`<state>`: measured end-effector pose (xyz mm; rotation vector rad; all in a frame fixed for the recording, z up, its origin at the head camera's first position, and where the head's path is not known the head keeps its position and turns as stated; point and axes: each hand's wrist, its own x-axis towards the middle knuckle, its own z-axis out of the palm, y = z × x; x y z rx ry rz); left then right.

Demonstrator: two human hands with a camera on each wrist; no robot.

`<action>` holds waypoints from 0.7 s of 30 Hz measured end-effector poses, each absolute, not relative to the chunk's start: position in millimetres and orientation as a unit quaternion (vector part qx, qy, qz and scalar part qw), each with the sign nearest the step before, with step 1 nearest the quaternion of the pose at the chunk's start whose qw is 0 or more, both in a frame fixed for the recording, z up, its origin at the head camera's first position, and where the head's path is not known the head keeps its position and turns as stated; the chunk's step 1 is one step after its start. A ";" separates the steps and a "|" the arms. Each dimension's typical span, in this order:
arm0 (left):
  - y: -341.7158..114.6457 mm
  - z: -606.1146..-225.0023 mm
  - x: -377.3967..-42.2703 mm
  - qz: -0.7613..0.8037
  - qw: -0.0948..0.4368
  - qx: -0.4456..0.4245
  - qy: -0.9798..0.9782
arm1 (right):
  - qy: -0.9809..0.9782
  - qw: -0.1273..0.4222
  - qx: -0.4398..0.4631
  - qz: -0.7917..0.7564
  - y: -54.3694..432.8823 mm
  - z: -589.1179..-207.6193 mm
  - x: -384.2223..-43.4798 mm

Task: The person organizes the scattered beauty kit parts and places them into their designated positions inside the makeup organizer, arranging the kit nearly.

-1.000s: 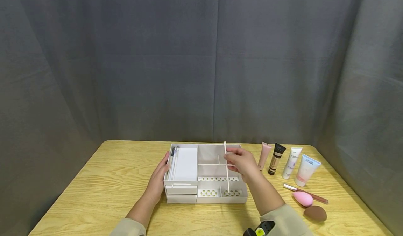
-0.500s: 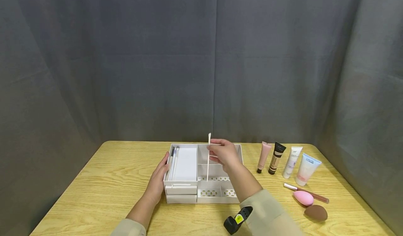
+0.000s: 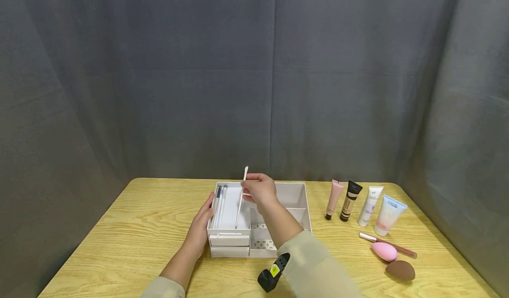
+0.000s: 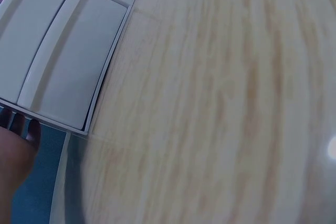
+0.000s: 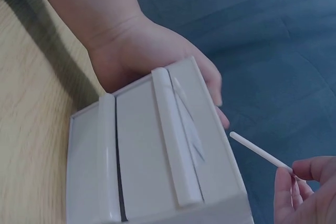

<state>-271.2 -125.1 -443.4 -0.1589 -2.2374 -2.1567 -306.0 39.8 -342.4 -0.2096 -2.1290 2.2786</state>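
My right hand [image 3: 260, 192] pinches a slim white makeup brush [image 3: 240, 205] between thumb and fingertips. The brush hangs steeply over the left compartment of a white organizer box [image 3: 229, 251], its wider tip up and its thin end low in that compartment. In the right wrist view, the brush [image 5: 260, 152] sticks out from the fingertips of the right hand [image 5: 310, 195]. Along that compartment's left wall lie several slim brushes [image 3: 217, 205]. My left hand [image 3: 200, 227] rests with extended fingers against the box's left side; its fingers [image 4: 32, 132] show beside the drawers in the left wrist view.
Right of the box stand a pink tube [image 3: 335, 198], a black-capped tube [image 3: 351, 200], a white tube [image 3: 370, 206] and a blue-and-pink tube [image 3: 389, 215]. Nearer lie a brown lip gloss tube [image 3: 401, 250], a pink sponge [image 3: 384, 251] and a brown sponge [image 3: 400, 271].
The right hand has carried the brush leftward, from over the box's right compartments to the left one, and the brush now leans. The left hand stays at the box's side.
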 end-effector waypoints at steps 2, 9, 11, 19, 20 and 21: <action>-125.4 -443.3 -271.7 -0.693 0.015 -0.050 -0.719 | -0.682 0.009 -0.067 0.728 33.5 -342.9 -306.0; -126.2 -442.9 -271.5 -0.698 0.018 -0.052 -0.714 | -0.692 0.000 -0.071 0.718 16.3 -345.4 -304.5; -125.8 -443.0 -271.4 -0.698 0.017 -0.051 -0.714 | -0.696 0.000 -0.069 0.714 13.3 -346.4 -303.8; -126.3 -444.4 -272.8 -0.697 0.015 -0.050 -0.715 | -0.719 -0.009 -0.071 0.692 5.5 -352.3 -302.8; -126.4 -444.4 -272.8 -0.697 0.015 -0.051 -0.715 | -0.721 -0.009 -0.071 0.689 4.7 -352.9 -302.8; -126.5 -444.5 -272.7 -0.695 0.015 -0.051 -0.717 | -0.724 -0.007 -0.071 0.686 3.9 -353.6 -303.1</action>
